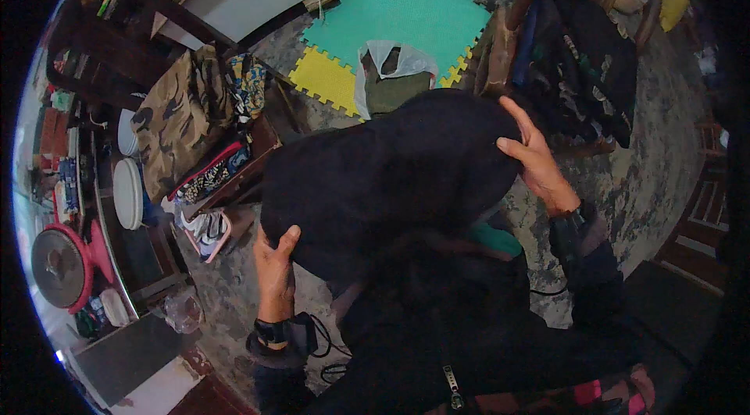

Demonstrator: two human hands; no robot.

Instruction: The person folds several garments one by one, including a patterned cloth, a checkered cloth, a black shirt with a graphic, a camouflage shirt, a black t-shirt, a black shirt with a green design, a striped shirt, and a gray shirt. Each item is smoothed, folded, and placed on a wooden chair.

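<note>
A dark, folded piece of cloth [375, 175], probably a garment, stretches across the middle in front of my body. My left hand [276, 265] grips its lower left edge, thumb on top and fingers hidden beneath. At the upper right end my right hand [533, 160] pinches it, with the thumb over the fabric and the index finger along the edge. Beyond the cloth stands a white plastic bag [404, 66] with olive-green fabric inside, partly covered by the cloth. Both wrists carry dark bands.
Green foam mats [398, 17] with yellow edging lie on the floor ahead. To the left, camouflage cloth [181, 116] drapes over a wooden chair. Dark clothing [580, 69] lies on a wooden chair at right. A white-lidded bucket [128, 193] stands at far left.
</note>
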